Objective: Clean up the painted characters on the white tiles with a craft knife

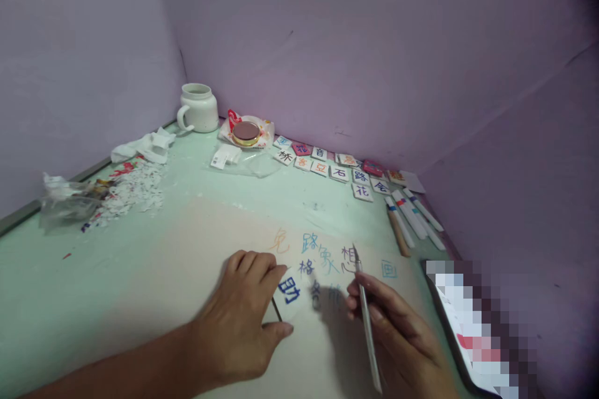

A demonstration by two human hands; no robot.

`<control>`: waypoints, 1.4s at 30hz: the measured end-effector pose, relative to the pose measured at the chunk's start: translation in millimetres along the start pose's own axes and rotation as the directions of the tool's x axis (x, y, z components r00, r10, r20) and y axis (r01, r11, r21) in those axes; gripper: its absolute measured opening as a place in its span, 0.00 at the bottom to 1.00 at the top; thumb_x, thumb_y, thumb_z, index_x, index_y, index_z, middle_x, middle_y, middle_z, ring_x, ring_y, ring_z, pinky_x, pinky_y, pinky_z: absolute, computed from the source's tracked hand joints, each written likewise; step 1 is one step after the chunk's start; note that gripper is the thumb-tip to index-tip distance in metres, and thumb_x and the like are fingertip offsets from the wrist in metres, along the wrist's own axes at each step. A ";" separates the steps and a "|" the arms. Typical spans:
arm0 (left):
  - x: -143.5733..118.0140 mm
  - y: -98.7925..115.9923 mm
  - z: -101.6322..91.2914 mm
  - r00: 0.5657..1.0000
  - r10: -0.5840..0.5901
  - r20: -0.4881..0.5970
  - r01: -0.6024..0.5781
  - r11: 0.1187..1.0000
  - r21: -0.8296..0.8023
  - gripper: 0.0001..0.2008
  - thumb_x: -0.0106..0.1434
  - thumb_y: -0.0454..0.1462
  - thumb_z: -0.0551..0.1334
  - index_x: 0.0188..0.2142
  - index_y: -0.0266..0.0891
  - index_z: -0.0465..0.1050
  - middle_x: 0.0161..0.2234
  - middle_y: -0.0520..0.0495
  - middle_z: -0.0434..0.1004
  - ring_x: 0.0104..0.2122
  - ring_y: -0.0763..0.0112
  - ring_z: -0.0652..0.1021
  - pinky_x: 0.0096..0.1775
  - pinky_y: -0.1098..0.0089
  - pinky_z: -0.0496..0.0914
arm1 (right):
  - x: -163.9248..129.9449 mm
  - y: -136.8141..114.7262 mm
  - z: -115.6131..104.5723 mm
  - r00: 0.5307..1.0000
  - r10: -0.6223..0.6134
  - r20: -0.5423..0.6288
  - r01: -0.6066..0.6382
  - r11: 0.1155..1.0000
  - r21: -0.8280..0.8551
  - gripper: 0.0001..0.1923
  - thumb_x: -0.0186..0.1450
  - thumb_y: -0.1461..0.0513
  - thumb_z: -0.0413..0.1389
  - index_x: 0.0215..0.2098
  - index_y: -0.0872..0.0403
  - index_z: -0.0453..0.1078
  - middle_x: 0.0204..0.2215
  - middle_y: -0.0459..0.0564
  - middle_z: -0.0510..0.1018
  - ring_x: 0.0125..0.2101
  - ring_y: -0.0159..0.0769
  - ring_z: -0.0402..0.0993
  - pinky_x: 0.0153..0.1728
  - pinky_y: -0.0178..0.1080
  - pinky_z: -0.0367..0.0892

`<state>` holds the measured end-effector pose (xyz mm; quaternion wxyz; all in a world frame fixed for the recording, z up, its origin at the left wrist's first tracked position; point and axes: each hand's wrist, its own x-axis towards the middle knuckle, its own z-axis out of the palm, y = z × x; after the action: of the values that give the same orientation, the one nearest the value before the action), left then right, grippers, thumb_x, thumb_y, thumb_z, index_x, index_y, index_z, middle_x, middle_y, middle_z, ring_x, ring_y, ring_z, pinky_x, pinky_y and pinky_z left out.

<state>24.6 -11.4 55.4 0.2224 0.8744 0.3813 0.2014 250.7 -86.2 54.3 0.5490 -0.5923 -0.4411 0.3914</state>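
My left hand (241, 315) presses down on a small white card (289, 293) bearing a blue character, fingers curled over its left edge. My right hand (397, 336) grips a thin silvery tool (365, 318) like a pen, its tip pointing up near the handwritten characters (322, 259). These characters, in orange, blue and dark ink, are written on the pale green table (196, 230) just beyond both hands.
Rows of character tiles (337, 168) lie along the back wall, with markers (414, 215) to their right. A white mug (197, 108) stands in the corner beside a round gold-rimmed lid (246, 133). Paper scraps (133, 190) and plastic wrap (65, 202) lie left. A blurred tablet (472, 330) sits right.
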 end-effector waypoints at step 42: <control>6.9 -14.9 -5.3 0.945 0.328 -0.001 -0.328 0.945 -0.008 0.27 0.54 0.31 0.56 0.55 0.34 0.61 0.52 0.37 0.67 0.52 0.53 0.67 0.51 0.51 0.61 | -37.7 -4.0 31.1 0.898 -0.409 0.162 0.390 0.567 -0.726 0.19 0.62 0.71 0.47 0.48 0.52 0.69 0.37 0.50 0.80 0.35 0.38 0.75 0.33 0.38 0.69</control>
<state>17.5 4.1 53.0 0.1893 0.9248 0.2297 0.2371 209.3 -112.6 54.7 0.3382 -0.6529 -0.6768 0.0358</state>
